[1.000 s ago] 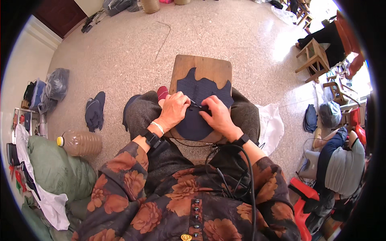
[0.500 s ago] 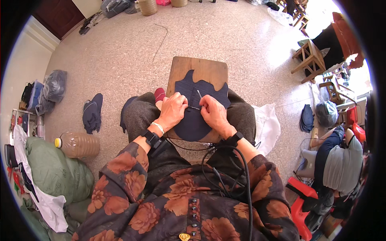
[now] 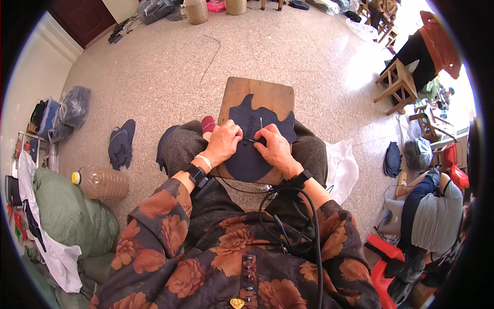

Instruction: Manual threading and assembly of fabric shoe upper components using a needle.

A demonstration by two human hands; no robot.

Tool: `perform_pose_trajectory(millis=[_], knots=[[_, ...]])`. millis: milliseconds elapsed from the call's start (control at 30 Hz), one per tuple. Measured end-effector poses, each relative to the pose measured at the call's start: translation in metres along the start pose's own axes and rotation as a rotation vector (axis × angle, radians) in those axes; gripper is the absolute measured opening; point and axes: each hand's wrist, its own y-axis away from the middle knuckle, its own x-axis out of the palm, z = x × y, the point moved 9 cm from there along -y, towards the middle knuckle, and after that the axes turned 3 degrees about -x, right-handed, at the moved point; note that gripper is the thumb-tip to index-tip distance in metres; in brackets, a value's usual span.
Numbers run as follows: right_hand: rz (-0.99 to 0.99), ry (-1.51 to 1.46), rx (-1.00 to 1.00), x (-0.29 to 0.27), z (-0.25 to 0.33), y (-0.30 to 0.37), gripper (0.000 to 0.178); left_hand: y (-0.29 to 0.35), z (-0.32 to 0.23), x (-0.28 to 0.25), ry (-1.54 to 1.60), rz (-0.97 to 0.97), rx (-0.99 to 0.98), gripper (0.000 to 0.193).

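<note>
A dark navy shoe-upper-like cut piece [image 3: 249, 165] with a jagged far end lies flat on a small wooden stool top [image 3: 257, 86] between my knees. My left hand [image 3: 224, 141] is closed at the piece's left side, its fingertips pinched on a thin dark cord or edge near the middle. My right hand [image 3: 278, 149] is closed opposite it, holding a slim metal tool [image 3: 261, 122] whose thin end points up and away from me. A short dark line spans the two sets of fingertips. What exactly the left fingertips pinch is too small to tell.
More navy pieces [image 3: 122, 144] lie on the floor at left, near a brown-filled jug [image 3: 103, 181]. A white cloth [image 3: 342, 170] is beside my right knee. Black cables [image 3: 314, 221] loop over my lap. Co-workers sit at right by a wooden stool [image 3: 396, 85].
The view has shifted slightly. The right hand has turned a little, and the metal tool now stands more upright. Both hands stay at the middle of the navy piece.
</note>
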Motion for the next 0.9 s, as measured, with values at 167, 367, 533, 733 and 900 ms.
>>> perform_pose_trajectory(millis=[167, 367, 533, 733, 900], knots=[[-0.019, 0.028, -0.008, 0.000, 0.002, -0.001, 0.022, -0.002, -0.005, 0.006, 0.029, 0.048, -0.016, 0.006], [0.003, 0.032, 0.005, 0.004, 0.008, -0.009, 0.016, -0.001, 0.000, 0.003, 0.103, 0.076, -0.074, 0.009], [0.047, 0.145, -0.074, 0.013, 0.012, -0.023, 0.007, -0.003, -0.003, 0.001, 0.128, 0.049, -0.043, 0.009], [0.121, 0.168, -0.049, 0.005, 0.007, -0.023, 0.011, -0.003, 0.005, 0.004, 0.174, 0.089, -0.081, 0.013], [0.267, 0.036, 0.144, -0.052, -0.032, 0.022, 0.015, 0.001, 0.005, 0.002, 0.122, 0.087, -0.090, 0.014]])
